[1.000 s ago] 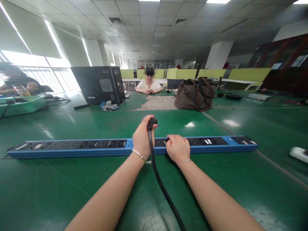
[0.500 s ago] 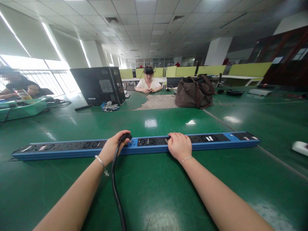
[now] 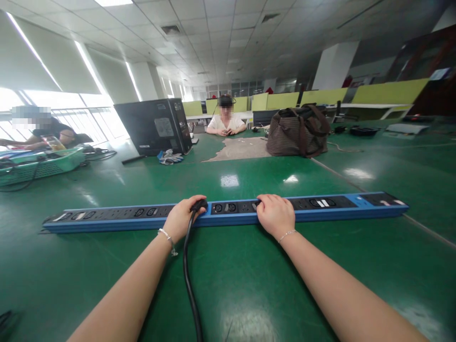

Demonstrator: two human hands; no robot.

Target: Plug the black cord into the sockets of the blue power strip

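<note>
A long blue power strip (image 3: 231, 219) with black socket panels lies crosswise on the green table. My left hand (image 3: 181, 219) is closed around a black plug (image 3: 199, 205), held at the strip by a small blue section left of the middle. Whether the plug's face touches the strip is hidden. From the plug a thick black cord (image 3: 188, 280) runs down past the wrist and out of the lower edge. Right of the middle, my right hand (image 3: 276, 216) grips the strip, fingers over its top and thumb at a partly covered socket.
Across the green table (image 3: 160, 183) sit a black computer case (image 3: 153, 126), gloves (image 3: 170, 156) and a brown bag (image 3: 297, 130). A green basket (image 3: 64, 164) with cables stands at left. One person (image 3: 226, 121) sits opposite, another (image 3: 53, 130) at far left.
The view has turned slightly left, so everything sits further right in the picture. My left hand with the plug has shifted a little rightward along the strip. My right hand keeps its grip.
</note>
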